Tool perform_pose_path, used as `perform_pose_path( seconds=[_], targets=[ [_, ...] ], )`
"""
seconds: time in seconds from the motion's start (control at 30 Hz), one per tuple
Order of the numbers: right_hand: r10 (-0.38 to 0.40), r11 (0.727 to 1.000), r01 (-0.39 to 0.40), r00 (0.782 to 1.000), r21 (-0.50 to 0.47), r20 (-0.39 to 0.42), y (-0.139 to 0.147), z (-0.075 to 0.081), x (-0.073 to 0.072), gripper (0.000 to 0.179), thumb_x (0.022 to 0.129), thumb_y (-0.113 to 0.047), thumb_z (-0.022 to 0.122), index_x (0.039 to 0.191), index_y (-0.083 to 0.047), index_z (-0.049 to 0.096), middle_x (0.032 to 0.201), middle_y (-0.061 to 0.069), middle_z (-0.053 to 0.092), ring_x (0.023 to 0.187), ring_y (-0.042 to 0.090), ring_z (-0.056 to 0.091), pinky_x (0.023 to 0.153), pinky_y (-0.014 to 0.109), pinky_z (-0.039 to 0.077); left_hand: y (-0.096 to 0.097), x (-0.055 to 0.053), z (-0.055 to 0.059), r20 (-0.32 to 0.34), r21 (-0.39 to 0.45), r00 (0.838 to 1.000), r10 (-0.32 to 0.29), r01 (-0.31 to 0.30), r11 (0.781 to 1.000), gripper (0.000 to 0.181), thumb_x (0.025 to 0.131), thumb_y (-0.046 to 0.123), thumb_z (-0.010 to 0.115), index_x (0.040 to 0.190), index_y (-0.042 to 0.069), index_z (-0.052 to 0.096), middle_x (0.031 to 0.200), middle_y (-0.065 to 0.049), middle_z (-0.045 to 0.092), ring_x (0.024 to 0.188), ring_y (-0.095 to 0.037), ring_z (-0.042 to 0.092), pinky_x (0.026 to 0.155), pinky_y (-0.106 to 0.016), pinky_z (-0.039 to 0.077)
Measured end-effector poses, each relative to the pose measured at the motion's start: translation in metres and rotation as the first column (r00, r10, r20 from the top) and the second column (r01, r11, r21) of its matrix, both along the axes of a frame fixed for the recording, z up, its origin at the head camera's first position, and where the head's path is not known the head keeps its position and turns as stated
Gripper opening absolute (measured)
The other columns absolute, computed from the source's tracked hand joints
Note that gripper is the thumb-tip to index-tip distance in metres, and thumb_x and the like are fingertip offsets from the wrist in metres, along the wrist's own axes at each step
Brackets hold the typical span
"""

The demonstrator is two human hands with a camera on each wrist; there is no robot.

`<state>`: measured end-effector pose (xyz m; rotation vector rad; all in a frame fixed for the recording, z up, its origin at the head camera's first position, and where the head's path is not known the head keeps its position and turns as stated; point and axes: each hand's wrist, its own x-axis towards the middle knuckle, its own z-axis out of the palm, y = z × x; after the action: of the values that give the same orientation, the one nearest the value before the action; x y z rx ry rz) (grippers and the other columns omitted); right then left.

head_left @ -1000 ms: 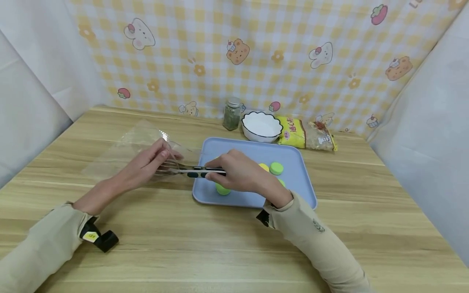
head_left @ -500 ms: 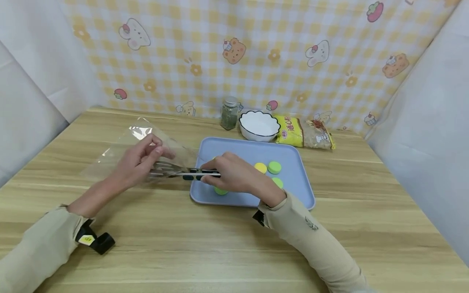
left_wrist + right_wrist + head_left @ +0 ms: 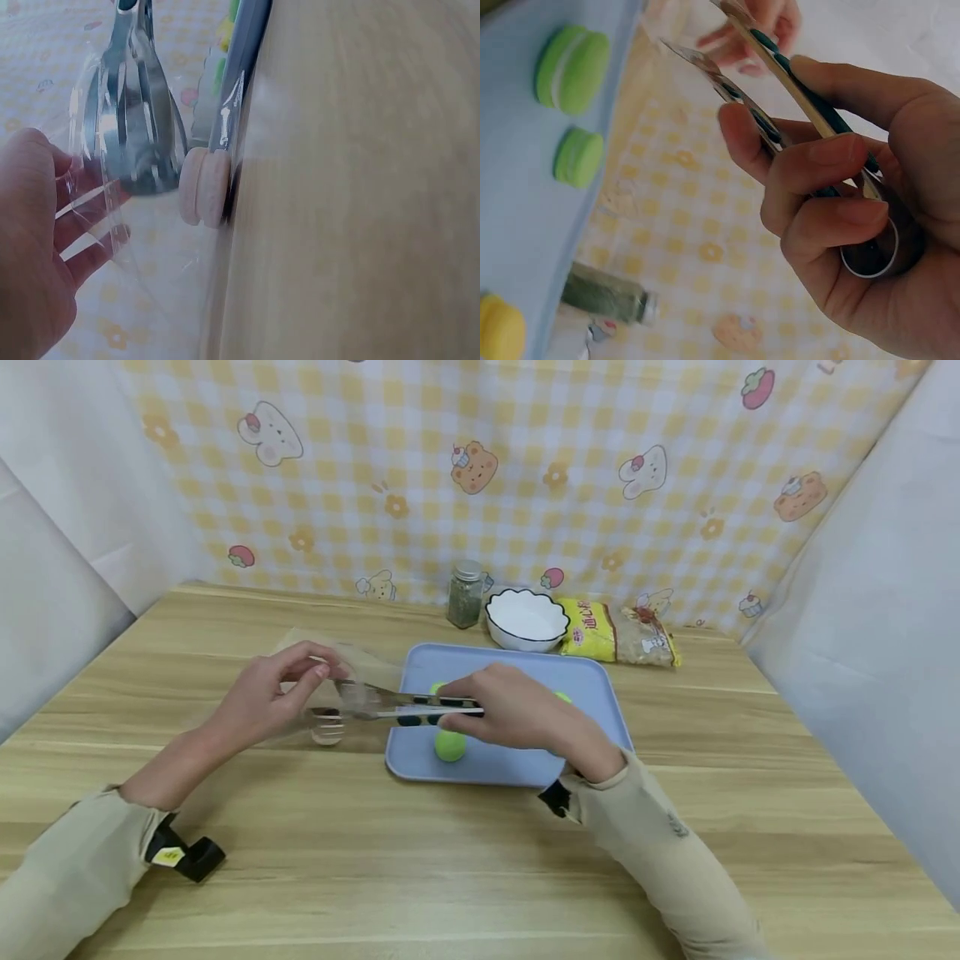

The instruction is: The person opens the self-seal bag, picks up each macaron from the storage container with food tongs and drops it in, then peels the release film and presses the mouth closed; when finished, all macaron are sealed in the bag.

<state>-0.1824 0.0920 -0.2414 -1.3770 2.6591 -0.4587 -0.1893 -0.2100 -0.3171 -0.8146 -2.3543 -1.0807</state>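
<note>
My left hand (image 3: 258, 693) pinches the edge of a clear plastic bag (image 3: 367, 662) between thumb and fingers, left of the tray. Inside the bag, a pale pink macaron (image 3: 204, 187) stands on its edge in the left wrist view, close to the table surface. My right hand (image 3: 517, 706) grips metal tongs (image 3: 810, 112) with dark green inserts on the handles. The tongs' slotted heads (image 3: 135, 120) are spread apart at the bag's mouth, above and right of the macaron, with nothing between them. A green macaron (image 3: 450, 746) on the blue tray (image 3: 517, 770) lies below the tongs.
More green macarons (image 3: 574, 71) and a yellow one (image 3: 499, 330) sit on the tray. Behind it stand a glass jar of dried herbs (image 3: 466, 597), a white scalloped bowl (image 3: 527, 618) and a yellow food packet (image 3: 618, 633). A checked curtain (image 3: 420, 468) hangs at the back.
The tongs have spread and drawn back to the right with my right hand. The pale macaron now shows apart from them in the bag. My left hand stays at the bag's edge.
</note>
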Motion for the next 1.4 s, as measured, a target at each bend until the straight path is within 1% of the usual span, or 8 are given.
perform_pose_path(
  seconds=[0.17, 0.3, 0.47, 0.6, 0.7, 0.83, 1.1, 1.4],
  targets=[
    [-0.055, 0.998, 0.055, 0.998, -0.022, -0.011, 0.039, 0.012, 0.003, 0.034, 0.091, -0.024, 0.062, 0.118, -0.004, 0.063, 0.088, 0.000, 0.067, 0.049, 0.003, 0.043, 0.056, 0.025, 0.040, 0.002, 0.002, 0.002, -0.037, 0.005, 0.998, 0.059, -0.059, 0.998, 0.008, 0.090, 0.002, 0.060, 0.091, 0.007, 0.066, 0.085, -0.001, 0.069, 0.080, -0.003, 0.065, 0.072, -0.009, 0.046],
    [-0.112, 0.993, 0.112, 0.994, -0.039, -0.009, 0.076, 0.020, 0.005, 0.035, 0.090, -0.023, 0.064, 0.118, -0.002, 0.063, 0.077, -0.003, 0.066, 0.045, 0.002, 0.040, 0.053, 0.026, 0.040, 0.001, 0.001, 0.003, -0.062, 0.018, 0.993, 0.096, -0.095, 0.995, 0.004, 0.088, 0.008, 0.065, 0.088, 0.006, 0.068, 0.081, 0.000, 0.070, 0.073, 0.000, 0.064, 0.067, -0.009, 0.046],
    [-0.238, 0.971, 0.237, 0.971, -0.023, -0.025, 0.118, 0.028, 0.010, 0.034, 0.089, -0.024, 0.065, 0.114, -0.001, 0.063, 0.094, 0.004, 0.068, 0.075, 0.012, 0.062, 0.067, 0.035, 0.049, -0.001, 0.002, 0.003, -0.064, 0.006, 0.992, 0.105, -0.105, 0.994, 0.004, 0.087, 0.007, 0.065, 0.089, 0.006, 0.069, 0.084, -0.001, 0.071, 0.072, -0.007, 0.066, 0.065, -0.010, 0.046],
    [-0.309, 0.951, 0.309, 0.951, -0.010, -0.028, 0.144, 0.033, 0.013, 0.035, 0.089, -0.024, 0.065, 0.114, 0.001, 0.063, 0.103, 0.010, 0.066, 0.089, 0.019, 0.062, 0.074, 0.040, 0.049, -0.003, 0.002, 0.003, -0.029, -0.021, 0.996, 0.089, -0.090, 0.996, 0.009, 0.089, 0.005, 0.063, 0.093, 0.010, 0.070, 0.089, 0.000, 0.071, 0.078, -0.002, 0.065, 0.067, -0.010, 0.046],
    [-0.341, 0.940, 0.342, 0.939, -0.002, -0.049, 0.160, 0.036, 0.015, 0.036, 0.088, -0.025, 0.066, 0.114, 0.000, 0.064, 0.105, 0.012, 0.066, 0.076, 0.014, 0.063, 0.067, 0.035, 0.050, -0.004, 0.002, 0.003, 0.008, -0.035, 0.997, 0.077, -0.077, 0.996, 0.011, 0.091, 0.009, 0.061, 0.095, 0.012, 0.070, 0.094, 0.001, 0.070, 0.083, 0.002, 0.062, 0.069, -0.010, 0.046],
    [-0.393, 0.919, 0.394, 0.919, 0.014, -0.022, 0.179, 0.043, 0.016, 0.039, 0.088, -0.026, 0.066, 0.117, 0.000, 0.063, 0.086, 0.005, 0.068, 0.052, 0.007, 0.055, 0.049, 0.027, 0.043, -0.005, 0.002, 0.005, 0.032, -0.039, 0.998, 0.061, -0.059, 0.997, 0.014, 0.092, 0.009, 0.059, 0.099, 0.012, 0.071, 0.098, -0.001, 0.070, 0.085, 0.000, 0.063, 0.066, -0.012, 0.047],
    [-0.509, 0.856, 0.499, 0.859, 0.138, 0.048, 0.203, 0.051, 0.015, 0.040, 0.088, -0.034, 0.065, 0.117, -0.007, 0.065, 0.061, -0.004, 0.057, 0.050, 0.012, 0.047, 0.044, 0.027, 0.031, -0.006, 0.004, 0.009, 0.029, -0.026, 0.998, 0.059, -0.059, 0.998, 0.018, 0.092, 0.004, 0.057, 0.103, 0.006, 0.071, 0.092, -0.006, 0.071, 0.081, 0.006, 0.060, 0.061, -0.012, 0.047],
    [-0.498, 0.862, 0.478, 0.861, 0.171, 0.105, 0.203, 0.041, 0.006, 0.037, 0.086, -0.030, 0.067, 0.114, -0.006, 0.067, 0.055, -0.003, 0.052, 0.049, 0.013, 0.047, 0.044, 0.027, 0.032, -0.008, 0.005, 0.009, 0.025, -0.010, 0.997, 0.069, -0.069, 0.998, 0.019, 0.092, 0.003, 0.056, 0.105, 0.003, 0.070, 0.090, -0.007, 0.070, 0.082, 0.010, 0.058, 0.059, -0.011, 0.043]
  ],
)
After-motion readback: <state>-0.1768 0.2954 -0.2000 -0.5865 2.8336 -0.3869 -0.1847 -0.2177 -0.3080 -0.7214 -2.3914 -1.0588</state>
